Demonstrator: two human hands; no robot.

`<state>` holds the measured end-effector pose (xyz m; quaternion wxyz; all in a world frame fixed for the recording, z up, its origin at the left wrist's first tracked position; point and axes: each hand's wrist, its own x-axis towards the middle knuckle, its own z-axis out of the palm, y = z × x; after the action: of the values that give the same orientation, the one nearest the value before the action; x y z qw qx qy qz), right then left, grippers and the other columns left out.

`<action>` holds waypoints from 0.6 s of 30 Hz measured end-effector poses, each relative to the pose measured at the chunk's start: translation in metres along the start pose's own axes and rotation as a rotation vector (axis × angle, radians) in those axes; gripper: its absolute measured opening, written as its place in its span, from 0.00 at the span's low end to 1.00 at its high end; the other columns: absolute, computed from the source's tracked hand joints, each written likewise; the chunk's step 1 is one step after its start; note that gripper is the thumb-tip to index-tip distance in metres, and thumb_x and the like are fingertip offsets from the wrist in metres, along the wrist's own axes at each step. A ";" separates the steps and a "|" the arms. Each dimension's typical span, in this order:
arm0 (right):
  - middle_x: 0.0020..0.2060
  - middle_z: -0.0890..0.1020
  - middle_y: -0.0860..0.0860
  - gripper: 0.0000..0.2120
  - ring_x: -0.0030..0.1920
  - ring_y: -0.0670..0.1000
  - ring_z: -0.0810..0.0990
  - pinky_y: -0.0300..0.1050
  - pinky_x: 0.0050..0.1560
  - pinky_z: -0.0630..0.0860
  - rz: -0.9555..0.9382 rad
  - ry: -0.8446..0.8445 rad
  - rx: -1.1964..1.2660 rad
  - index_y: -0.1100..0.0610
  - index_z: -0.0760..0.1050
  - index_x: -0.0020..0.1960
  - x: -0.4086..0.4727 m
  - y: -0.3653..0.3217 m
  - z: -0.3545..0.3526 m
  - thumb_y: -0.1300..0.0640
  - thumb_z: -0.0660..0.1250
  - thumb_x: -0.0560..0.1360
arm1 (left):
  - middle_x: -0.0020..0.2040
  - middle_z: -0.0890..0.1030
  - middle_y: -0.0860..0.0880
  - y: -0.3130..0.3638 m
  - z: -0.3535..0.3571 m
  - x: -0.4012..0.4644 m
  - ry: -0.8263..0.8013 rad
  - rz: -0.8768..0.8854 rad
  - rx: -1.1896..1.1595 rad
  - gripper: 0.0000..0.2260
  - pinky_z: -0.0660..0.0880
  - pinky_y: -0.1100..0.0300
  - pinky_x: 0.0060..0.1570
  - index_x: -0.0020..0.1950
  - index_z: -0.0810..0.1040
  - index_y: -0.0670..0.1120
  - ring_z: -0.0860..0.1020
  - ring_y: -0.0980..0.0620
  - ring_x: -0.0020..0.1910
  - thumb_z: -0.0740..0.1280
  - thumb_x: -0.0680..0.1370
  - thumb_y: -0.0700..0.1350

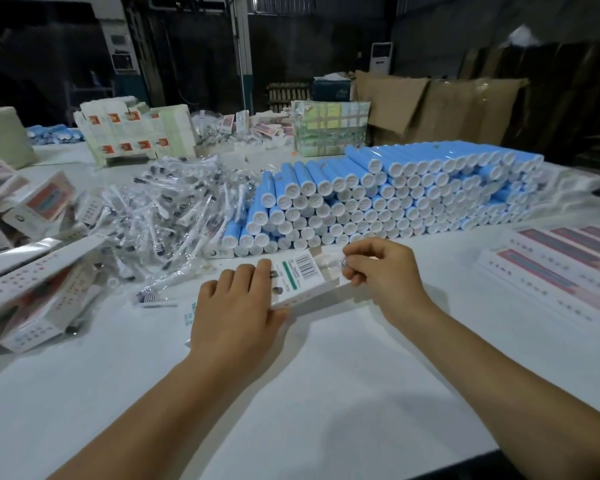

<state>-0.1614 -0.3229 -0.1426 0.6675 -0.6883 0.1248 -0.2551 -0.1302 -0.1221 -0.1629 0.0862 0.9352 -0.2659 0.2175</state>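
box [302, 277] clasped in left grip [236, 306]; right grip [378, 268] pinched on wrapped toothbrush [340, 262].

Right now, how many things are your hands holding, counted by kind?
Barcoded white carton: 1, held by the left hand
Wrapped toothbrush: 1, pinched by the right hand at the carton's open end
Total: 2
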 end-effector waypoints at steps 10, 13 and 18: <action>0.35 0.85 0.47 0.10 0.40 0.47 0.84 0.47 0.41 0.80 -0.131 0.007 -0.169 0.50 0.77 0.40 -0.024 0.003 0.023 0.64 0.67 0.74 | 0.56 0.77 0.45 0.011 -0.001 -0.001 0.021 0.065 -0.011 0.31 0.69 0.48 0.50 0.69 0.70 0.41 0.75 0.41 0.52 0.70 0.71 0.56; 0.41 0.85 0.46 0.11 0.45 0.45 0.82 0.46 0.50 0.77 -0.207 0.079 -0.149 0.47 0.77 0.45 -0.024 -0.001 0.018 0.62 0.61 0.78 | 0.62 0.72 0.48 0.005 0.000 0.001 0.012 0.027 -0.022 0.32 0.64 0.51 0.55 0.73 0.62 0.45 0.70 0.45 0.59 0.63 0.75 0.59; 0.41 0.81 0.43 0.15 0.40 0.43 0.77 0.41 0.45 0.72 -0.297 0.155 -0.149 0.44 0.78 0.42 -0.029 0.003 0.007 0.64 0.63 0.77 | 0.64 0.71 0.48 -0.002 -0.001 0.006 0.035 -0.048 -0.039 0.32 0.63 0.52 0.56 0.75 0.60 0.46 0.69 0.45 0.62 0.63 0.75 0.60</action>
<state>-0.1811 -0.3024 -0.1506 0.5578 -0.7251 0.0914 -0.3933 -0.1251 -0.1233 -0.1591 0.1141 0.9355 -0.2460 0.2263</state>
